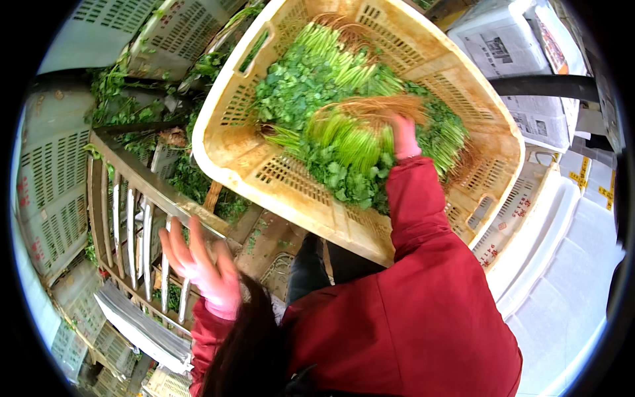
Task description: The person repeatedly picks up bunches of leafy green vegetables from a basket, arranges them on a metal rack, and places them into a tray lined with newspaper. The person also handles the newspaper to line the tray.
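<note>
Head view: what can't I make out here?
All in the head view:
Right hand: grip blurred and partly hidden by roots.
Left hand: finger detail blurred.
Crate: floor covered by greens.
Newspaper: print too small.
Legs: upper parts hidden by the jacket.

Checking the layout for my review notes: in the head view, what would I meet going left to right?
Pale crate, left hand, dark trouser leg, right hand at a bunch of greens, newspaper-wrapped parcel.

Produce-packing area, yellowed crate of bundled greens, perforated crates, newsprint-wrapped packages
</note>
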The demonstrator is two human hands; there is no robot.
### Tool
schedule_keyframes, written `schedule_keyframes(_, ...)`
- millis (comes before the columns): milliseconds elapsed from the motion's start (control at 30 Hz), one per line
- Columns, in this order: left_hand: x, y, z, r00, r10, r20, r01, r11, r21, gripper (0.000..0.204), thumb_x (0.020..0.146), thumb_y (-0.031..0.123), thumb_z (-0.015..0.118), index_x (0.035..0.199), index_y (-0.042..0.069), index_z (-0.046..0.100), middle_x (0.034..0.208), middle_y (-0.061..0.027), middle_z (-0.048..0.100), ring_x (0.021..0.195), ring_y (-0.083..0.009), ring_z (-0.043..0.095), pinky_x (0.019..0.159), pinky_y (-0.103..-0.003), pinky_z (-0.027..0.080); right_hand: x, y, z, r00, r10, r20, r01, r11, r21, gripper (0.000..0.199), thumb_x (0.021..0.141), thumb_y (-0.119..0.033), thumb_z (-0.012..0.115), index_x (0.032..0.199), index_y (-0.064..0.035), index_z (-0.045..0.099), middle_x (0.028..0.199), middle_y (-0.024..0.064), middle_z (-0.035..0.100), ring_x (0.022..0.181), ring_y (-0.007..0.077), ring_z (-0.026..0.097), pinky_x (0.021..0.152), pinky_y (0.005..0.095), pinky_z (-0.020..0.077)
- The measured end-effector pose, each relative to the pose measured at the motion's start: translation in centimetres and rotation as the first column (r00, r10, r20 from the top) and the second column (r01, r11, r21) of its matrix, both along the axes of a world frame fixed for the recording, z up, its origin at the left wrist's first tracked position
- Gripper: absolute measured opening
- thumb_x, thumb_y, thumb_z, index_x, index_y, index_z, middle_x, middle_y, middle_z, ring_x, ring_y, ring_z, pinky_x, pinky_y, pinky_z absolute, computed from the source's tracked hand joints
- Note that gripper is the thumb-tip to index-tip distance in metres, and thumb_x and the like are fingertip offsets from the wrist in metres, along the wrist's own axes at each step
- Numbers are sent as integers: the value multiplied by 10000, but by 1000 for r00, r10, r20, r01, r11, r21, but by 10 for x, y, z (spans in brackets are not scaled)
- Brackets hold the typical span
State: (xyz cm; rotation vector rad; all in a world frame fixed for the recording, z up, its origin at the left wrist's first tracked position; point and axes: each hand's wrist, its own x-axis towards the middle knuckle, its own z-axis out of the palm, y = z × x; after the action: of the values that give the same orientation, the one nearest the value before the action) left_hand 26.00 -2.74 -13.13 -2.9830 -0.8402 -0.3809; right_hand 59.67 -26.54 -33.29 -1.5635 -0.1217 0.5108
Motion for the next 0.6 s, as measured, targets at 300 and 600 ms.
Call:
schedule_keyframes(300, 200, -95, -107, 972, -142, 184, 231, 694, -682, 1141, 707, 211, 854, 1523, -122, 129, 1517, -345, 294, 1422, -506, 275, 1178, -504, 276, 11, -65, -57, 966, -63, -252, 122, 966, 227, 401, 945, -117, 608, 1325, 11, 600, 1204, 95, 687, 1071, 218, 663, 951, 348, 531)
schedule_keyframes(600, 277, -86, -193, 870, -491, -43, 89, 242, -966, 1500, 575, 307, 972, 1546, -98, -97, 1558, -328, 283, 1454, -391, 321, 1193, -372, 277, 22, -20, 21, 959, 276, 63, -282, 951, 126, 711, 782, -75, 809, 1410, -36, 478, 1247, 82, 665, 1243, 189, 572, 1043, 364, 486)
